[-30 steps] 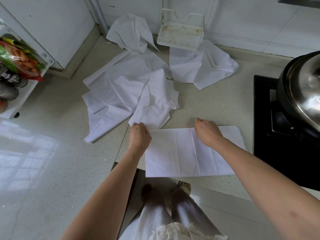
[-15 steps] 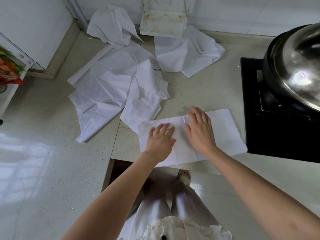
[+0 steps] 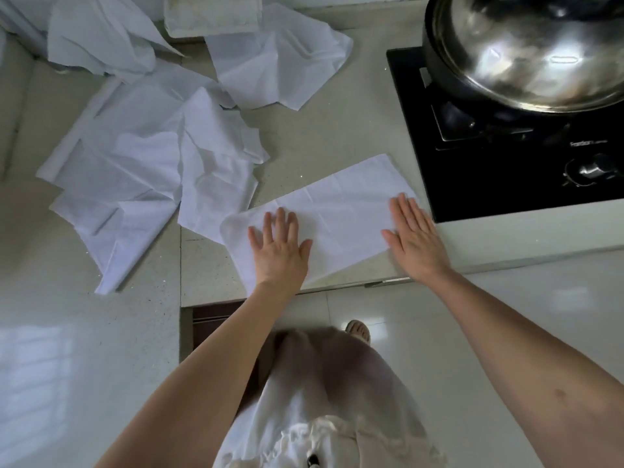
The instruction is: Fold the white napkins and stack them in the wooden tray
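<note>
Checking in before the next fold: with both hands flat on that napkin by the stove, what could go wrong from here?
1. The napkin lies askew, its right end close to the stove; another push by the right hand could slide it onto the black top.
2. Its near edge reaches the counter lip by the left hand, so it may slip off.
3. The loose napkins lie just left and could get dragged along.

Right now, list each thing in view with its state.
Folded napkin: flat on counter, under both hands.
Left hand: open, pressing it.
Right hand: open, pressing its right end.
Loose napkins: unfolded, crumpled.
Pot: on stove, lidded.
</note>
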A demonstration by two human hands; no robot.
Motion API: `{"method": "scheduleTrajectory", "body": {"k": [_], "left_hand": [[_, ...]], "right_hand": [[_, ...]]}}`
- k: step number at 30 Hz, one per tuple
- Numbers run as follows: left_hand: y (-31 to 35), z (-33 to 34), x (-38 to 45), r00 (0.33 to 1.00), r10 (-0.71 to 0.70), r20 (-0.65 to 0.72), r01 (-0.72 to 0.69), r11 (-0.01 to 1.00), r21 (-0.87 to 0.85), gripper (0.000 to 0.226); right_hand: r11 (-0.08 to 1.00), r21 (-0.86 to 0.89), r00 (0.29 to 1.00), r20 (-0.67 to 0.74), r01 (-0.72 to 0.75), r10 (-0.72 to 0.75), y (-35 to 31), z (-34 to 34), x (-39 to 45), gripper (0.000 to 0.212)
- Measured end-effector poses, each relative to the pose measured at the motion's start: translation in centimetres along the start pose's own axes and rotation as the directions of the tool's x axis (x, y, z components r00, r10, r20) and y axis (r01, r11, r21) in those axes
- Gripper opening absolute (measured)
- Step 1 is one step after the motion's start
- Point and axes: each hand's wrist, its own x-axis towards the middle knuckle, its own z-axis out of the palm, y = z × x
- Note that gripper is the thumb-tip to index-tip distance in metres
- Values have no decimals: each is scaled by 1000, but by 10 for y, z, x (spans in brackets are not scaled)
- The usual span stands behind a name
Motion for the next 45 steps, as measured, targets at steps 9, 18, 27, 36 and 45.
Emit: {"method": "scheduleTrajectory", "body": {"k": [9,18,27,36,45], "left_hand": [[40,2,-1,991,-126,-49,115,977,-182,61],[-24,45,-48,973,65,-219,-79,995,-53,66],[-17,12,-72,974,225,-41,-208,946,248,80],[15,-17,-58,993,102,63,-117,931,346,48],[81,-47,-64,967,128,221,-193,933,305,30]], "right_hand": [[967,-17,967,14,254,-254,-51,16,-17,71],[960,-84,963,15,268,-267,-44,23,-12,64],[753,-218,783,151,621,-603,-21,-11,0,63],[404,-607,649,255,685,-717,-16,-34,49,50],[56,-767,522,379,639,-764,-42,-85,131,56]]}}
